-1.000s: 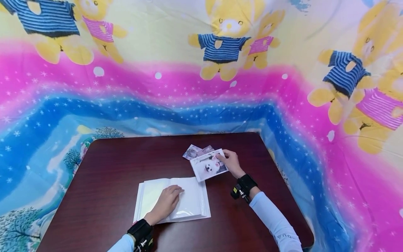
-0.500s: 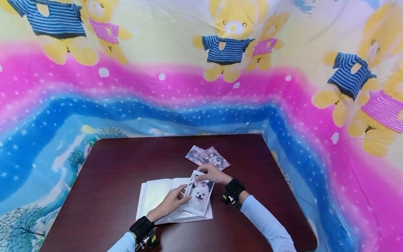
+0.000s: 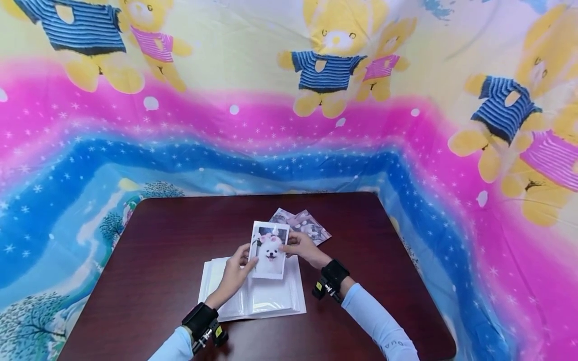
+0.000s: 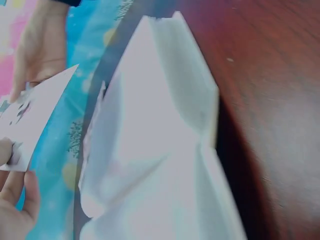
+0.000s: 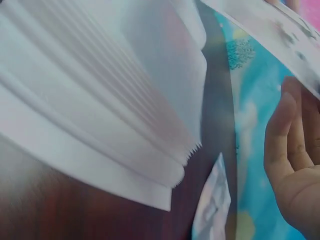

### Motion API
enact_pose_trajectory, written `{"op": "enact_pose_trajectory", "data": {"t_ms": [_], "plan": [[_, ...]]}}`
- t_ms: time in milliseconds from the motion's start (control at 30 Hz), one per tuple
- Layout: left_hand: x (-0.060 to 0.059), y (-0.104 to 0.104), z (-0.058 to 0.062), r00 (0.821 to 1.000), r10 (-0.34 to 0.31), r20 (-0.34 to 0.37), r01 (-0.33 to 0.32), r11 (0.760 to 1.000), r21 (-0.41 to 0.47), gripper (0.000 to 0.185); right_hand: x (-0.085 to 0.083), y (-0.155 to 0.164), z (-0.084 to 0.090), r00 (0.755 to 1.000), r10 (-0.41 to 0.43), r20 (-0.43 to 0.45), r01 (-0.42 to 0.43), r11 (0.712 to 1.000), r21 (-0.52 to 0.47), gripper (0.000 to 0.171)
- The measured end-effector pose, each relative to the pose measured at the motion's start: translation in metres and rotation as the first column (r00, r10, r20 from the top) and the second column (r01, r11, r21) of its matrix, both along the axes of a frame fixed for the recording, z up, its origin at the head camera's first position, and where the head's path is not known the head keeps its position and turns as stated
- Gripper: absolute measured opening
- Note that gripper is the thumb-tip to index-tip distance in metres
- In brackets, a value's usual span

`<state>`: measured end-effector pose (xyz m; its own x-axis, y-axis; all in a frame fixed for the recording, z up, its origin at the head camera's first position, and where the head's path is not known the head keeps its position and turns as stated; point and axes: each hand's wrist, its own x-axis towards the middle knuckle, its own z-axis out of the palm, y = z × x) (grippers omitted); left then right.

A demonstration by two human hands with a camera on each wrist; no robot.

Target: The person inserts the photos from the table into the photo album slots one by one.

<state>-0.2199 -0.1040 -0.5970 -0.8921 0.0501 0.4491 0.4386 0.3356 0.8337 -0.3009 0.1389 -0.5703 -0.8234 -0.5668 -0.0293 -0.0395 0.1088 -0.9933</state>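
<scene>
While the left hand (image 3: 234,273) pinches the dog photo (image 3: 269,258) by one side and the right hand (image 3: 309,249) by the other, both wrist views cut it off. It masks the back edge of the open album (image 3: 272,299). Nearer the tabletop's (image 3: 180,228) back edge, two loose photos (image 3: 310,226) overlap, partly covered, details unclear.

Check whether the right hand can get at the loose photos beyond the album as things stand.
Likely yes: the right hand is close to the loose photos and their right side looks unobstructed, though it would probably have to release the held photo first.
</scene>
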Motion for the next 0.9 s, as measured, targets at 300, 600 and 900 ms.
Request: {"op": "enact_pose_trajectory", "data": {"t_ms": [300, 600, 900], "plan": [[-0.008, -0.001, 0.004, 0.987, 0.125, 0.104, -0.115, 0.988, -0.098, 0.051, -0.008, -0.008, -0.006, 0.997, -0.079, 0.0, 0.079, 0.997, -0.016, 0.018], [-0.009, -0.001, -0.011, 0.989, -0.128, -0.076, 0.055, 0.787, -0.614, 0.042, -0.035, -0.011, -0.006, 0.967, -0.253, -0.032, 0.249, 0.963, -0.105, 0.018], [-0.012, -0.003, -0.019, 0.943, -0.327, 0.056, 0.247, 0.58, -0.776, 0.061, -0.037, -0.027, -0.005, 0.974, -0.22, 0.061, 0.226, 0.967, -0.116, 0.02]]}}
